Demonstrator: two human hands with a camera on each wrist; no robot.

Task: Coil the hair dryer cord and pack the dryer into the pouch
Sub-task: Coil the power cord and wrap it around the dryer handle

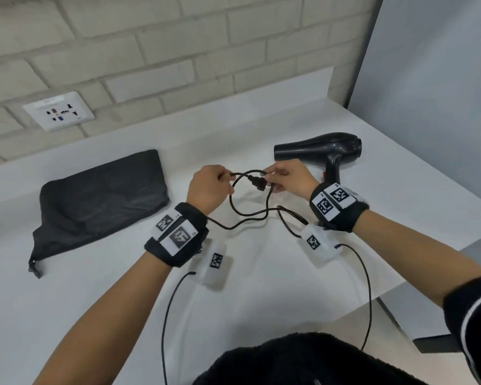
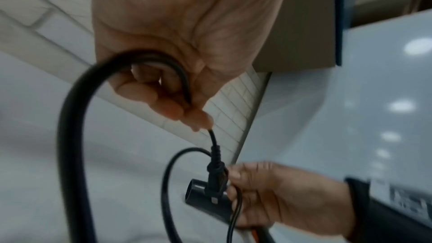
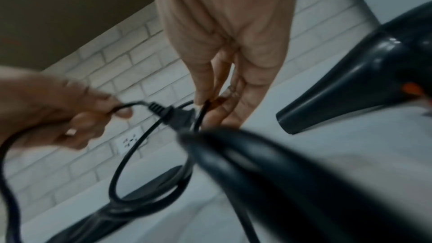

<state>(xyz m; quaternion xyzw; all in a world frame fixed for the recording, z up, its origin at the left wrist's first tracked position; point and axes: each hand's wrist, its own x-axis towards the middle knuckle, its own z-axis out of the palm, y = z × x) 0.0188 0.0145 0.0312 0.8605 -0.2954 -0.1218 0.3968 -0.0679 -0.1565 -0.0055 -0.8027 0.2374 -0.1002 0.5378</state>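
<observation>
Coiling under way mid-counter: left hand [image 1: 206,191] pinching cord [image 1: 247,215] near plug [image 1: 257,182], right hand [image 1: 288,177] pinching the first loop, dryer [image 1: 321,151] just beyond right hand, nozzle leftward, pouch [image 1: 100,201] lying toward left edge.

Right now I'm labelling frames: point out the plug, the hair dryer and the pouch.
plug [image 1: 257,182], head view, on its black body between the hands.
hair dryer [image 1: 317,147], head view, middle of the barrel.
pouch [image 1: 103,200], head view, middle of the dark fabric.
</observation>
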